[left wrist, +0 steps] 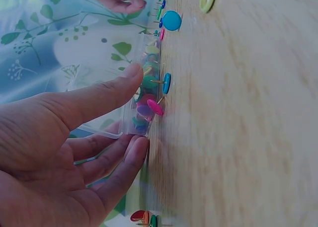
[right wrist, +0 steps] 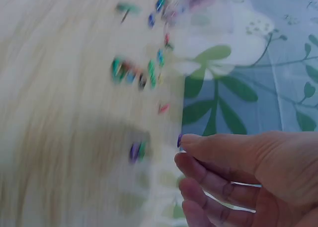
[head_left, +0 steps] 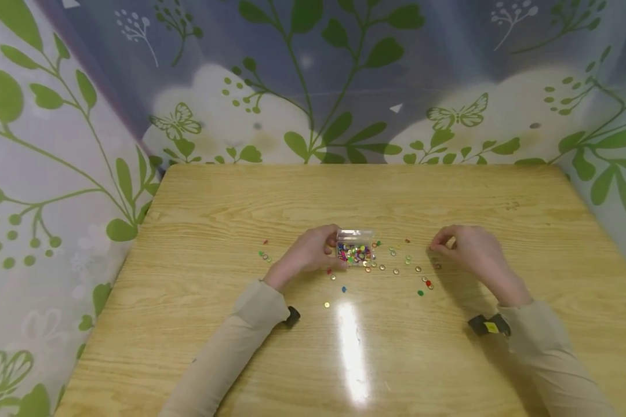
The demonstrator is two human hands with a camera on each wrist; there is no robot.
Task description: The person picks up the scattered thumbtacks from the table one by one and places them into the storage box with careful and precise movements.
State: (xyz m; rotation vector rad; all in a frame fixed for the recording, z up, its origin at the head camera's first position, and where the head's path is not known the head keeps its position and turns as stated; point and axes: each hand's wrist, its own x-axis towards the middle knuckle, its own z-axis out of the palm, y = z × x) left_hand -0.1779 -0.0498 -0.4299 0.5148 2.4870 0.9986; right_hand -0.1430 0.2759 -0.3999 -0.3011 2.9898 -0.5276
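My left hand (head_left: 313, 250) grips the left side of a small clear plastic box (head_left: 356, 236), whose lid stands raised at the back. Inside lie many thumbtacks in mixed colours. The left wrist view has the thumb on the near edge of the box and the other fingers around its end. A pink thumbtack (left wrist: 155, 107) lies beside the box wall. Off to the right, my right hand (head_left: 472, 250) is raised over the table, pinching a purple thumbtack (right wrist: 179, 140) between thumb and index finger.
Loose thumbtacks are scattered on the wooden table (head_left: 229, 202), mostly between the box and my right hand, such as a green thumbtack (head_left: 420, 293) and a blue thumbtack (head_left: 344, 289). A leaf-patterned curtain (head_left: 344, 81) borders the table's back edge.
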